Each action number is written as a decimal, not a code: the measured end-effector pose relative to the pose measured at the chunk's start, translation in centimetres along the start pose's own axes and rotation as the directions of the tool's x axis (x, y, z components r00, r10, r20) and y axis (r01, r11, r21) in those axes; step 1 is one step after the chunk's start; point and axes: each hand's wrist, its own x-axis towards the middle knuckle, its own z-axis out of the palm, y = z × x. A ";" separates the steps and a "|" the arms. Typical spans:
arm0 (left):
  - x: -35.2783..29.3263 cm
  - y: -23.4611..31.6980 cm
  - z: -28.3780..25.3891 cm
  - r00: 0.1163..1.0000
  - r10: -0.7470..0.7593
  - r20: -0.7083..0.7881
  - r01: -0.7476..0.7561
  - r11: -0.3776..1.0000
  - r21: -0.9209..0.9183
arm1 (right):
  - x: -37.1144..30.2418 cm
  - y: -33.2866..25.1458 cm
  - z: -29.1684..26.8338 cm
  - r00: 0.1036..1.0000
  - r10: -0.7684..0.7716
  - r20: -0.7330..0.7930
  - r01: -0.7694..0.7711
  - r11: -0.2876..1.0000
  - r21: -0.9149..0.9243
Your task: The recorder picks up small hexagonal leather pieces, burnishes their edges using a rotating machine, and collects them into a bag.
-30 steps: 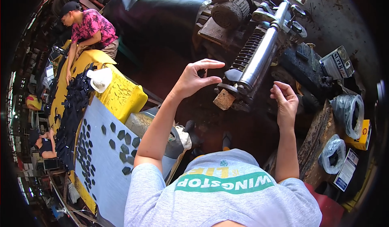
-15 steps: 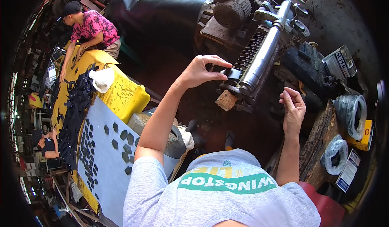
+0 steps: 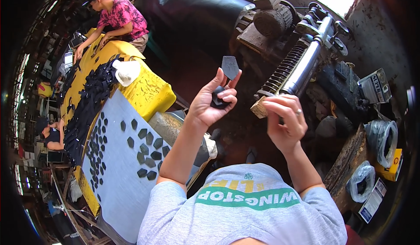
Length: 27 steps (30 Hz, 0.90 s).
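My left hand is closed around black five-sided pieces. One flat piece stands up between the thumb and fingertips, and a darker piece lies against the palm under the curled fingers. My right hand has its fingers bent together beside a small brown block at the near end of the roller machine. A ring shows on one finger. Whether anything is in its fingertips, or whether they touch the block, I cannot make out. The machine has a shiny metal roller next to a ribbed one.
On the left, several black five-sided pieces lie on a grey board. Beyond it are black strips, a white jug and a yellow-covered table where a person works. Plastic bags sit at right.
My left hand has drawn back from the roller end, and the flat piece is now raised upright. My right hand has moved left to the block. The view has shifted slightly.
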 end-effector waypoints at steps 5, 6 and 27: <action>-2.3 -2.0 1.9 0.999 0.044 0.026 -0.044 0.999 0.012 | 0.5 0.6 3.9 0.996 -0.088 0.028 0.087 0.995 0.058; -2.8 -2.2 2.0 0.997 0.070 0.024 -0.070 0.998 0.010 | 0.6 0.3 4.3 0.995 -0.097 0.030 0.094 0.992 0.082; -3.0 -4.9 2.2 0.971 0.176 0.161 -0.190 0.978 0.081 | 1.5 -0.8 2.6 0.989 -0.144 0.023 0.146 0.985 -0.089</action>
